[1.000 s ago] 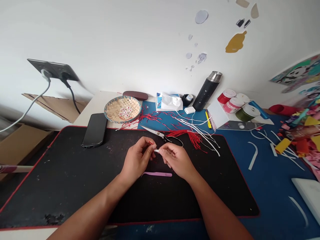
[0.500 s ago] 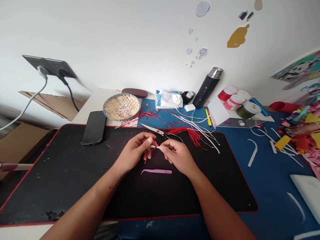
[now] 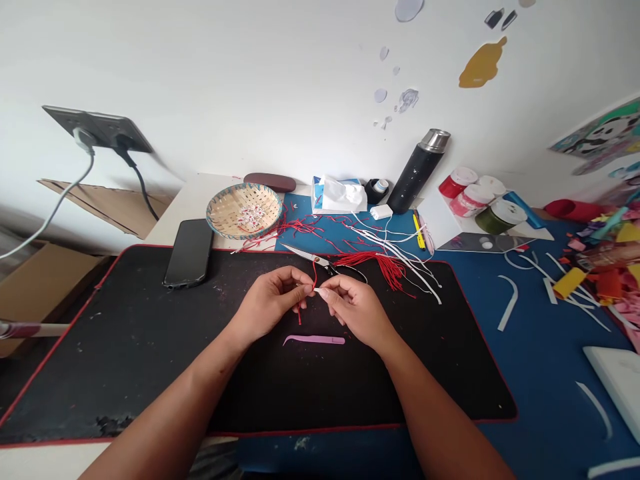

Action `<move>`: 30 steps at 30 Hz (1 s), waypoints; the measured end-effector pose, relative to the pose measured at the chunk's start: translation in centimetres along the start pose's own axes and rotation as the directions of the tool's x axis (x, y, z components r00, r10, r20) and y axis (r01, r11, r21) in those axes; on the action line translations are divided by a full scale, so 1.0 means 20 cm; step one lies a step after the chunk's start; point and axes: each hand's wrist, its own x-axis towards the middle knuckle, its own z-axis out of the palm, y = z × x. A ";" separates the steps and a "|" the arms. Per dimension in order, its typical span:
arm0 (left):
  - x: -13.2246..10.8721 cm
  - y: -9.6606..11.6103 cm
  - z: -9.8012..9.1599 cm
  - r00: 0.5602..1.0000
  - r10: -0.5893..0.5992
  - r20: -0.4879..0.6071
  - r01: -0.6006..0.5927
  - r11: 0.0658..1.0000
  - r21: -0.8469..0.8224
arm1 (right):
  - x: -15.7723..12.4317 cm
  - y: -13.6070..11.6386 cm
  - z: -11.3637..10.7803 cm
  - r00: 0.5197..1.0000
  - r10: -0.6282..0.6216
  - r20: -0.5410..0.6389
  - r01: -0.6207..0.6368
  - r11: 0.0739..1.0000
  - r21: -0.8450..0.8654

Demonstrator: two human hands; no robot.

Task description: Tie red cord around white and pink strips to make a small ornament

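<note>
A black mat (image 3: 360,393) is lying beneath both hands. The left hand (image 3: 267,301) is pinching red thread (image 3: 315,275); the right hand (image 3: 357,310) is pinching a small white strip (image 3: 319,290), which is sitting between their fingertips.

The head camera looks forward (and down) across the mat (image 3: 310,387).

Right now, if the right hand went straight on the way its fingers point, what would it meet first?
Beyond the white piece it pinches, the right hand would probably meet the red cord, then the fingertips of the left hand close behind; exact depth there is hard to judge.
</note>
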 end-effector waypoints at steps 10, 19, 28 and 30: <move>0.01 -0.04 0.02 0.999 -0.029 0.030 0.032 0.993 -0.110 | 0.00 0.00 0.00 0.999 -0.014 -0.033 0.012 0.998 -0.062; 0.01 -0.05 0.00 0.992 -0.095 0.078 0.109 0.974 -0.198 | -0.01 -0.01 0.00 1.000 0.008 -0.021 -0.008 1.000 0.001; 0.01 -0.03 -0.02 0.999 -0.034 0.029 0.034 0.999 0.002 | 0.00 0.00 0.00 1.000 0.014 -0.028 -0.013 1.000 0.012; 0.00 -0.03 -0.01 0.998 -0.024 0.059 0.022 0.999 0.038 | 0.00 -0.01 0.00 1.000 0.015 -0.021 -0.015 1.000 0.008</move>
